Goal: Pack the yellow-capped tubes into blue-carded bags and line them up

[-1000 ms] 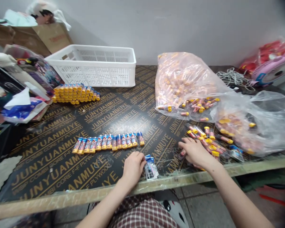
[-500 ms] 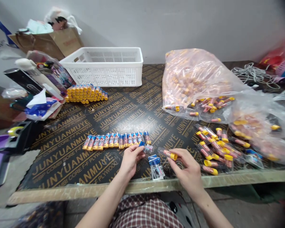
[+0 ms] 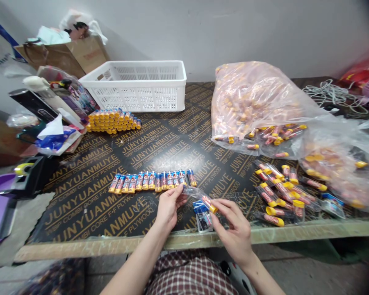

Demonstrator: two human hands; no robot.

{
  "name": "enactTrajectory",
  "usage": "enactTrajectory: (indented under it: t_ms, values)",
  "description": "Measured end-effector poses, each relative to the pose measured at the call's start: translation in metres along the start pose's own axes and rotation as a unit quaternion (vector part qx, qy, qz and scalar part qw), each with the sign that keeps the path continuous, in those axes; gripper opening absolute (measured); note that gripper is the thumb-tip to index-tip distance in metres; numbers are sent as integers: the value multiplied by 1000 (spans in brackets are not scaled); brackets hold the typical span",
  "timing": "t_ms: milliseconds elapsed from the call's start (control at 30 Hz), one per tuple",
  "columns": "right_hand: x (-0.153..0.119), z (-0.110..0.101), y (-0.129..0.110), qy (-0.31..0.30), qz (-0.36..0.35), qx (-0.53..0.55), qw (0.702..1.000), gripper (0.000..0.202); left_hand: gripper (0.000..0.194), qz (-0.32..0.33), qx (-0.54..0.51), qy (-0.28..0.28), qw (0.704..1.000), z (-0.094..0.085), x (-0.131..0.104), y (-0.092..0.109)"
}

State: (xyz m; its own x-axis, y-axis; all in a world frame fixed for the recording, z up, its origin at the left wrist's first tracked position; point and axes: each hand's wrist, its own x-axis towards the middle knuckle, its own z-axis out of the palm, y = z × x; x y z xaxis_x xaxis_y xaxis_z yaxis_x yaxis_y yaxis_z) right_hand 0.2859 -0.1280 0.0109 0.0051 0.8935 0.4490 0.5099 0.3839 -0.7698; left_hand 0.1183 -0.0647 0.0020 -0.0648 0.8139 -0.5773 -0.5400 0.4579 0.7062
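My right hand [image 3: 233, 225] pinches a clear tube with a yellow cap [image 3: 208, 203] by its capped end, the tube tilted up to the left. My left hand [image 3: 171, 208] is closed at the tube's far end, fingertips on a small piece of clear printed film [image 3: 188, 190]. Whether the film goes around the tube or lies against it, I cannot tell. Under the tube lies a small stack of blue-topped clear printed film [image 3: 203, 216]. Just behind my left hand runs a row of blue-wrapped, yellow-capped tubes [image 3: 146, 181].
Loose yellow-capped tubes [image 3: 278, 190] lie at the right, before a large plastic bag [image 3: 249, 94] of more. At the back left are a white basket [image 3: 135, 96] and piled wrapped tubes [image 3: 112, 121]. A tape dispenser [image 3: 26, 174] stands at the left edge.
My right hand has moved left with the tube, now tilted, and its clear end has come up to my left fingers. My left hand has stayed nearly in place.
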Motion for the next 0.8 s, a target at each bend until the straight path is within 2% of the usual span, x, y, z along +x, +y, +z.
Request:
enactTrajectory:
  t_ms: [133, 200, 300, 400, 533, 700, 800]
  values:
    - [-2, 3, 2, -64, 11, 37, 997, 38, 37, 20, 2, -70, 997, 2, -5, -2]
    - [-4, 4, 6, -71, 4, 46, 996, 37, 37, 14, 4, -103, 995, 3, -8, -1]
    - [-4, 6, 11, -70, -14, 42, 997, 39, 40, 9, 25, -122, 992, 4, -12, 3]
    - [0, 7, 14, -75, -30, 14, 997, 53, 42, 7, 54, -152, 987, 4, -17, 5]
    - [8, 3, 15, -104, -51, 14, 993, 76, 42, -37, 123, -222, 967, 5, -24, 4]
    - [16, -3, 14, -198, -56, 75, 976, 86, 34, -64, 167, -254, 950, 5, -29, -2]
    - [15, -3, 14, -217, -52, 91, 970, 87, 32, -67, 173, -263, 947, 5, -30, -4]
